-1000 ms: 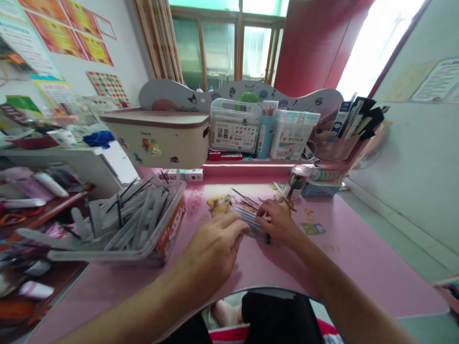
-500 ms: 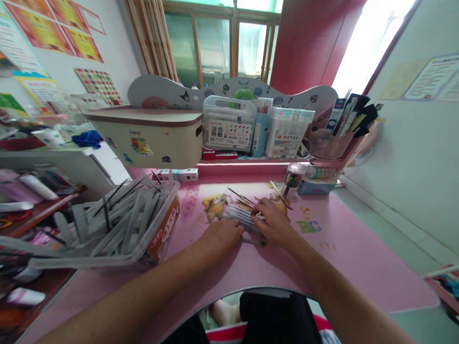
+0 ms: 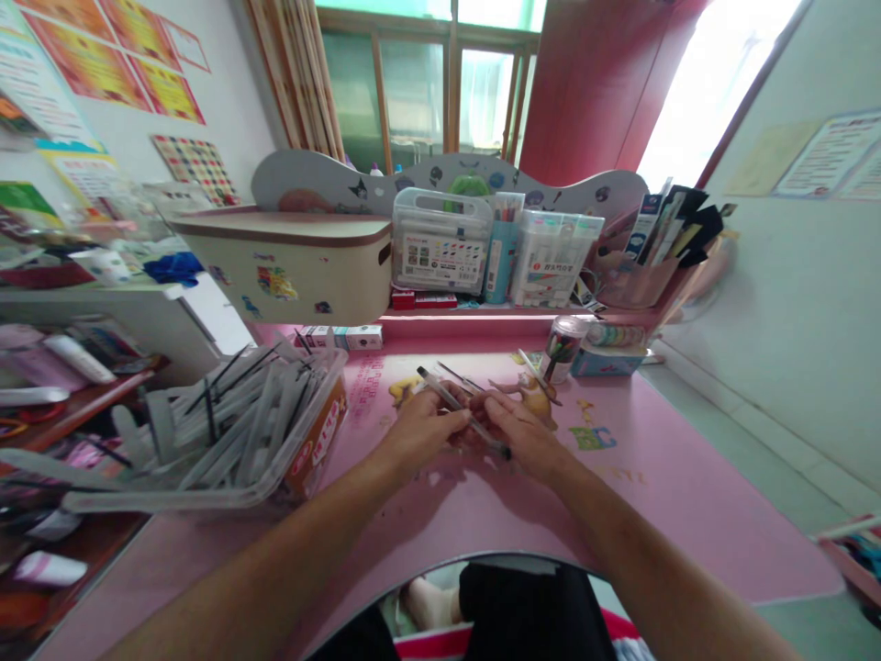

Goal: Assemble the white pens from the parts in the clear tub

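Observation:
A clear pen (image 3: 446, 395) with dark ends slants across both my hands, just above the pink desk. My left hand (image 3: 423, 430) has its fingers curled round the upper part, thumb on top. The fingers of my right hand (image 3: 519, 430) close on its lower part, from the other side. Whatever else lies between my palms is mostly hidden. Just beyond my fingers, another thin dark stick (image 3: 460, 376) lies on the desk. To the left stands a clear plastic bin (image 3: 303, 459) heaped with pale translucent sleeves and dark sticks.
A jar of pens (image 3: 563, 349) and a blue box (image 3: 609, 360) stand at the back right of the desk (image 3: 661, 496). On the shelf behind are a cream storage box (image 3: 295, 275), marker cases (image 3: 440, 248) and a pen holder (image 3: 630, 280).
Several pens lay in a row on the desk under my hands. My hands have now lifted and closed, with one pen slanting up between them.

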The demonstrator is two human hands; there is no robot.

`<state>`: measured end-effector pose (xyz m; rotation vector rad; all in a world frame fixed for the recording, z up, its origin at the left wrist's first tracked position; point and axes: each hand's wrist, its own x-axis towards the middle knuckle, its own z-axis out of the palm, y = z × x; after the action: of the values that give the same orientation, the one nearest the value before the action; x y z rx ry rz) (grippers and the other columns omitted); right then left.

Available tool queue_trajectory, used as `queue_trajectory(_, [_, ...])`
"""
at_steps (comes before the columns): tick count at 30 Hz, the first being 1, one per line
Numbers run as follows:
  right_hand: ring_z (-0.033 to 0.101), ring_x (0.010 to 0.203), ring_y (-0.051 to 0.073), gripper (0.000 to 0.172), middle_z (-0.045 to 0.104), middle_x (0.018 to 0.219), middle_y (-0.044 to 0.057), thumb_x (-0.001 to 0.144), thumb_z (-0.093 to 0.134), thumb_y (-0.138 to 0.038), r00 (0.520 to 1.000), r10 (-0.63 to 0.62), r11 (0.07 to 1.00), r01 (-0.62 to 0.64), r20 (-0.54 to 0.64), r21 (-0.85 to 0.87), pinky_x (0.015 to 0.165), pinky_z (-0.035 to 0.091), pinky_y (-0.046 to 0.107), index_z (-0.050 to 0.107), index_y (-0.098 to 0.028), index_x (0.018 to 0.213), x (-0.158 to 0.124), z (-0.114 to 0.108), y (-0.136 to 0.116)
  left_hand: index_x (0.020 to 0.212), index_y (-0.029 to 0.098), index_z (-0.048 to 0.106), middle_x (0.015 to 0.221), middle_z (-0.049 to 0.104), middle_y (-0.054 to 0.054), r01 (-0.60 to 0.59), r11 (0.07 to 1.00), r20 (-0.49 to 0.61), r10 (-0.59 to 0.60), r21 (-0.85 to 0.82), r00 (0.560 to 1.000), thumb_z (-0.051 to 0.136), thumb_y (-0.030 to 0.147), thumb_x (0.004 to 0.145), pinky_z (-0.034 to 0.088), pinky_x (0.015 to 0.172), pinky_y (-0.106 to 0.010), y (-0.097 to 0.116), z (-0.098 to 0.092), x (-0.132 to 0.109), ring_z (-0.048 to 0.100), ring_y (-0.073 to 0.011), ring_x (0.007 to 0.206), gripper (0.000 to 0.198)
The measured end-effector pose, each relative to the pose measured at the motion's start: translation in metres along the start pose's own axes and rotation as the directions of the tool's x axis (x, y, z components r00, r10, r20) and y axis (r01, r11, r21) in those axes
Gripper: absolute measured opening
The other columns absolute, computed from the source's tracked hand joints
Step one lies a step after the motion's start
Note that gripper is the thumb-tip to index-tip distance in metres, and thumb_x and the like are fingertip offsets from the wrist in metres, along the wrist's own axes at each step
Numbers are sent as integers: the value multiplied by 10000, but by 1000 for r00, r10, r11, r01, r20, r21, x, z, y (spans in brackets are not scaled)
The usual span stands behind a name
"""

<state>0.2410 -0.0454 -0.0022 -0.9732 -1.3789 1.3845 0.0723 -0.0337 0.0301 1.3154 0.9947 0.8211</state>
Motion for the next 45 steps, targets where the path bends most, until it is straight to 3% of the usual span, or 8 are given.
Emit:
queue_trajectory(5, [417, 467, 91, 316, 513, 576, -50, 857, 613, -511, 993, 76, 984, -60, 91, -167, 436, 292, 218, 629, -198, 897, -3, 1, 1, 806, 150, 618, 602, 552, 19, -93, 989, -125, 79, -111, 989, 666, 429, 770, 391, 464, -207, -26, 10, 3, 492, -96, 487, 286])
queue_trajectory(9, [467, 495, 105, 288, 555, 618, -33, 875, 579, -489, 978, 109, 986, -84, 178, -143, 481, 356, 232, 627, -206, 897, -3, 2, 3, 790, 165, 618, 533, 506, 36, -120, 985, -132, 103, -127, 986, 593, 470, 833, 410, 464, -231, -30, 11, -2, 463, -108, 442, 309])
queue_trajectory(15, [437, 599, 125, 217, 525, 695, -15, 848, 592, -426, 989, 55, 990, -36, 138, -137, 524, 331, 246, 649, -217, 857, -4, 13, 7, 835, 149, 661, 823, 673, -55, -224, 968, -148, 238, 110, 960, 588, 362, 854, 476, 724, -277, -35, 8, -4, 610, -185, 799, 226])
queue_trajectory(23, [229, 449, 91, 377, 324, 528, -76, 826, 590, -586, 975, 102, 994, -105, 195, 5, 428, 162, 247, 575, -214, 765, -6, 19, 2, 730, 175, 511, 535, 409, 69, -135, 986, -115, 123, -102, 986, 604, 492, 819, 269, 469, -207, -44, 7, -1, 344, -82, 476, 341])
queue_trajectory(33, [317, 445, 67, 373, 423, 551, -74, 824, 657, -546, 985, 96, 995, -90, 145, -50, 438, 232, 218, 619, -189, 928, -1, 8, 12, 765, 166, 565, 579, 402, 60, -127, 981, -133, 108, -143, 985, 612, 580, 807, 259, 470, -197, -30, -7, -4, 322, -82, 508, 419])
queue_trajectory(39, [264, 415, 56, 397, 406, 576, -85, 808, 633, -586, 993, 108, 991, -104, -51, 79, 393, 162, 206, 539, -205, 865, 2, -3, 6, 788, 161, 630, 771, 579, -34, -134, 990, 136, 138, -35, 981, 638, 407, 835, 462, 717, -277, -34, -10, -3, 531, -159, 747, 251])
queue_trajectory(42, [279, 439, 66, 413, 393, 571, -73, 867, 550, -591, 993, 49, 998, -52, -104, -25, 410, 186, 217, 481, -205, 738, 2, -3, 4, 1024, 176, 630, 875, 617, -39, -120, 991, 329, 134, -63, 935, 682, 266, 791, 473, 838, -318, -42, -6, -4, 565, -173, 829, 255])
queue_trajectory(45, [314, 471, 84, 440, 390, 553, -59, 911, 489, -564, 993, 8, 972, -35, -117, -231, 439, 229, 234, 467, -201, 662, 2, -4, 1, 1146, 175, 614, 885, 627, -38, -125, 992, 367, 117, -1, 923, 673, 257, 799, 479, 819, -315, -45, -6, -6, 561, -175, 820, 362])
